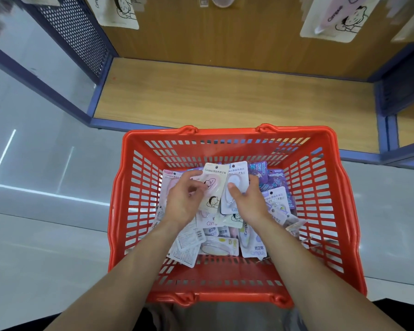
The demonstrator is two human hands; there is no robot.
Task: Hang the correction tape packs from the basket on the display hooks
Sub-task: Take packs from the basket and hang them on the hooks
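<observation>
Both hands inside the red basket point(320, 211), one pack in each.

My left hand point(185, 201) pinches a pink pack point(216, 187) by its left edge, tilted above the heap. My right hand point(247, 200) grips a white pack point(236, 181) just beside it, thumb on its front. Loose packs point(225, 244) cover the basket floor. A bare wooden shelf point(225, 96) lies beyond the basket; hanging packs point(337, 17) show above it.

Shop: red basket point(225, 133), hanging display packs point(330, 17)
</observation>
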